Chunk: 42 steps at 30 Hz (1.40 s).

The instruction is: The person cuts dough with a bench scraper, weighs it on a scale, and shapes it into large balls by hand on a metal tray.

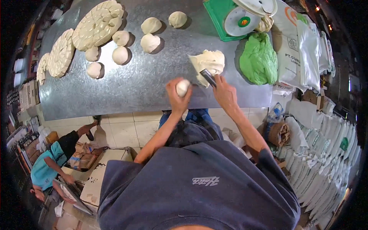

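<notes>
My left hand (178, 96) is closed around a ball of pale dough (183, 87) just above the near edge of the metal table (126, 92). To its right, my right hand (224, 93) grips a dough scraper (208, 78) with a dark metal face. The scraper's far end meets a rough, cut lump of dough (210, 62) lying on the table. Several rounded dough balls (150, 43) sit farther left on the metal surface.
Large scored dough slabs (97, 25) lie at the far left. A green dial scale (237, 22) stands at the back right, beside a green plastic bag (259, 59) and white sacks (297, 46). Behind me on the left, another person (50, 165) bends over boxes.
</notes>
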Tool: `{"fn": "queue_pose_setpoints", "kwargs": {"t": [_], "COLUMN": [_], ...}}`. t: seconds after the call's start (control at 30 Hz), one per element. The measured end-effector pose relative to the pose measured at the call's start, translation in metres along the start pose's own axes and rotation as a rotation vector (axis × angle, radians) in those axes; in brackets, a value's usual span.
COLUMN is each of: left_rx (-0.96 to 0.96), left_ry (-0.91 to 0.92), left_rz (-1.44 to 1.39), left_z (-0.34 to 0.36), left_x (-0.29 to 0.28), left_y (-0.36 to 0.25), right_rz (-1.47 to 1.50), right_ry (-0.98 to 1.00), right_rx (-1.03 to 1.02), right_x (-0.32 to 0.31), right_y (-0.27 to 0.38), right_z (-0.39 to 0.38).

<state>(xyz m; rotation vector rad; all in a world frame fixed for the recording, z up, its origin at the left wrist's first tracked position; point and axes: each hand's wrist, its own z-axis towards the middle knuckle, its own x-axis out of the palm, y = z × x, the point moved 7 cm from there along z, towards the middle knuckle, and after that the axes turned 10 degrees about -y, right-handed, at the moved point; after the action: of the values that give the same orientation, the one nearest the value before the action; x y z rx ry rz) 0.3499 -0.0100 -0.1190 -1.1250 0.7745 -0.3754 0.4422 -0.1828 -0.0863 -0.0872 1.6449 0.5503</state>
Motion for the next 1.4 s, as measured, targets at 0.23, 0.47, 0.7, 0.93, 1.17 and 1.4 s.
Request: {"fn": "queue_pose_setpoints", "kwargs": {"t": [0.23, 0.47, 0.7, 0.93, 1.17, 1.4], "left_rx": [-0.166, -0.463, 0.160, 0.272, 0.167, 0.399], "left_ry": [0.074, -0.415, -0.215, 0.118, -0.177, 0.004], "left_rz": [0.197, -0.312, 0.110, 0.039, -0.129, 0.661], "left_z": [-0.010, 0.036, 0.099, -0.018, 0.092, 0.156], "left_x": [0.044, -0.063, -0.028, -0.008, -0.017, 0.060], "left_y": [0.027, 0.077, 0.089, 0.033, -0.021, 0.013], "right_rz": [0.269, 0.737, 0.678, 0.670, 0.748, 0.719], "right_ry": [-0.036, -0.044, -0.249, -0.375, -0.617, -0.453], "right_rx": [0.127, 0.445, 0.544, 0.606, 0.722, 0.727], "right_x": [0.050, 0.037, 0.014, 0.002, 0.004, -0.026], "right_y": [0.011, 0.032, -0.019, -0.012, -0.075, -0.108], "right_z": [0.018, 0.028, -0.002, -0.052, -0.097, -0.030]}}
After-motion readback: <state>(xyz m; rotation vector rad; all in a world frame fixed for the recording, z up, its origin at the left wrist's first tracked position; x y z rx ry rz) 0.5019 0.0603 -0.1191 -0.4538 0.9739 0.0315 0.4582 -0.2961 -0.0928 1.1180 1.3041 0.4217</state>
